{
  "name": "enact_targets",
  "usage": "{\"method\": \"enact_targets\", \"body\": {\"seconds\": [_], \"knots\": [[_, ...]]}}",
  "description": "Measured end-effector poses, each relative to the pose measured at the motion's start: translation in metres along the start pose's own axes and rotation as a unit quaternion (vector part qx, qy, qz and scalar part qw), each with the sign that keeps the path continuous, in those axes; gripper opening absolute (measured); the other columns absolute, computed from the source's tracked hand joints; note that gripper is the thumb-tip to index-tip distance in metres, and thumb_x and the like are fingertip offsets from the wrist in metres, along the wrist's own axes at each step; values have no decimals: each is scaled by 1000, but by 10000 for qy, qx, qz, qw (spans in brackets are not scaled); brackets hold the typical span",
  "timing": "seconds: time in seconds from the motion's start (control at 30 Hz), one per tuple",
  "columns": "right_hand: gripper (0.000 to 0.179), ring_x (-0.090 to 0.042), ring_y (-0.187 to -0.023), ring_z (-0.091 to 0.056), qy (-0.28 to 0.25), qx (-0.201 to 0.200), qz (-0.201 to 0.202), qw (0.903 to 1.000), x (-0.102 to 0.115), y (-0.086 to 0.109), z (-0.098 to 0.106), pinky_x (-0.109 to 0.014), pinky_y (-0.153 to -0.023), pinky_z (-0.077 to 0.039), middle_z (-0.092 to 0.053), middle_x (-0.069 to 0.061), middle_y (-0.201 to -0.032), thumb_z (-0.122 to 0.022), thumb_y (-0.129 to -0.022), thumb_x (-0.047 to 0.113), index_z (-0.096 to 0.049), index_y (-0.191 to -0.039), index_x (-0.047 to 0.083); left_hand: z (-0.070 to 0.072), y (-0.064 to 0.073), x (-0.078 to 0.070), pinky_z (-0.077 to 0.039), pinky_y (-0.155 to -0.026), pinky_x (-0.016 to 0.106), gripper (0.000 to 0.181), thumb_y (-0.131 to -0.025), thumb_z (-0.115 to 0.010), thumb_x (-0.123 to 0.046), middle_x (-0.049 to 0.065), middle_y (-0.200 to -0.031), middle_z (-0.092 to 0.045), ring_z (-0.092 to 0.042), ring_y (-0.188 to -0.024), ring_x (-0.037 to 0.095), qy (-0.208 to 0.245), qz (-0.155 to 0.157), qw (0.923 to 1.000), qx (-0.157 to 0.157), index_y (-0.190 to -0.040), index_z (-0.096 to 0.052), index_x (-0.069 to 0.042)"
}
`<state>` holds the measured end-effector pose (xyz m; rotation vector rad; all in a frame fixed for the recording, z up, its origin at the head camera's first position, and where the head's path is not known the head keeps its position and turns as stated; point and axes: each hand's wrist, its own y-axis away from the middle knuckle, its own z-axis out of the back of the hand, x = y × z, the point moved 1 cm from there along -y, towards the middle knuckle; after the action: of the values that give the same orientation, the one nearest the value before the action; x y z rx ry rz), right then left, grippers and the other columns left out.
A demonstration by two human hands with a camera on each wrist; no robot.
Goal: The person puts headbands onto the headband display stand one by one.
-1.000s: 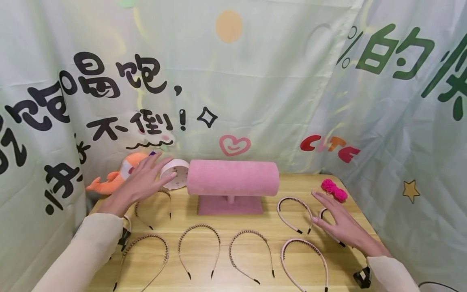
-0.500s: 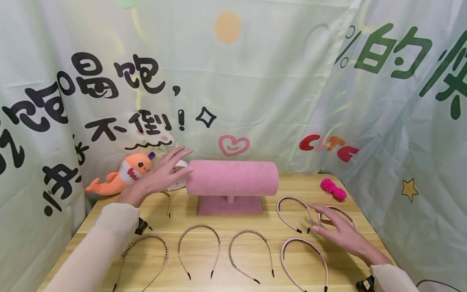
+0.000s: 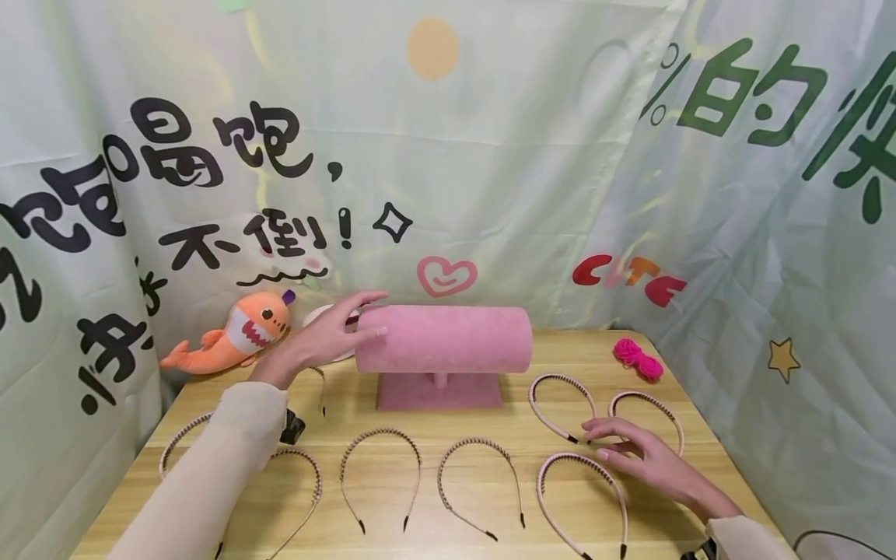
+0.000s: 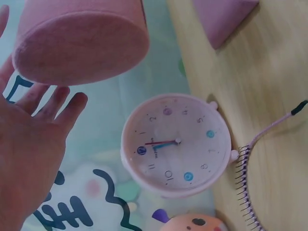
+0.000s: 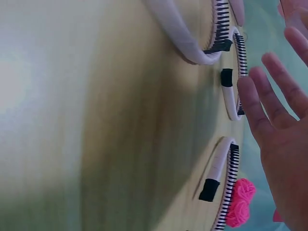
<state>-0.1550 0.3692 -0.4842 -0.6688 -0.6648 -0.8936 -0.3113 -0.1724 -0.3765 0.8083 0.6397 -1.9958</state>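
Note:
A pink velvety roll on a stand point(image 3: 448, 338) is at the back middle of the table. At its left end is my left hand point(image 3: 330, 336), fingers at the top and thumb along the front. In the left wrist view the left hand point(image 4: 33, 139) has its fingers spread beside the roll's round end point(image 4: 82, 48); whether they touch it I cannot tell. My right hand point(image 3: 647, 460) hovers, fingers loose, among a padded pink headband point(image 3: 560, 379), another headband point(image 3: 647, 397) behind it and a third point(image 3: 581, 457) in front. Nothing is in the right hand point(image 5: 284, 125).
A pink clock point(image 4: 178, 159) and an orange shark plush point(image 3: 241, 338) sit at the back left. Several thin headbands, one here point(image 3: 381, 432), lie across the front. Bright pink yarn point(image 3: 638, 360) is at the back right. Printed cloth point(image 3: 532, 194) hangs around the table.
My left hand has moved right, from in front of the plush and clock to the roll's left end. My right hand has lowered slightly toward the front, its fingers now more bent.

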Motion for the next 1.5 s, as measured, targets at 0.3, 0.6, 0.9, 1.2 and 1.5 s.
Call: {"method": "enact_targets", "body": {"seconds": [0.3, 0.6, 0.9, 1.2, 1.5], "knots": [[20, -2, -124, -65, -396, 383, 26, 9985, -11, 4, -5, -19, -99, -57, -74, -13, -129, -67, -104, -2, -78, -117, 8, -5, -5, 8, -43, -123, 65, 61, -104, -76, -39, 6, -170, -46, -47, -154, 42, 399, -63, 9992, 28, -157, -52, -21], [24, 2, -130, -60, -694, 869, 83, 9938, -29, 5, -7, -11, -104, -48, -72, -14, -135, -61, -108, -1, -78, -122, 8, -5, -5, 10, -55, -111, 61, 59, -102, -77, -41, 6, -173, -41, -58, -143, 49, 617, 121, 9980, 81, -156, -55, -27], [27, 0, -131, -59, -795, 1139, 171, 9902, -33, 1, -4, -10, -107, -46, -70, -19, -135, -59, -109, -2, -80, -123, 5, -5, -5, 12, -57, -110, 60, 59, -102, -78, -40, 5, -173, -40, -59, -142, 48, 713, 124, 9973, 79, -156, -55, -27], [27, -3, -129, -60, -715, 1330, 156, 9884, -29, -3, -5, -11, -106, -46, -68, -23, -132, -61, -108, -1, -79, -127, 3, -6, -5, 12, -55, -113, 60, 61, -102, -78, -41, 4, -174, -40, -55, -145, 46, 662, 109, 9977, 108, -157, -54, -27], [26, -4, -125, -61, -559, 1191, 293, 9909, -26, -4, -4, -11, -103, -48, -68, -20, -128, -62, -107, -3, -80, -126, 2, -7, -5, 13, -55, -112, 59, 60, -103, -77, -38, 5, -173, -41, -57, -144, 46, 705, 42, 9974, 105, -157, -54, -26]]}}
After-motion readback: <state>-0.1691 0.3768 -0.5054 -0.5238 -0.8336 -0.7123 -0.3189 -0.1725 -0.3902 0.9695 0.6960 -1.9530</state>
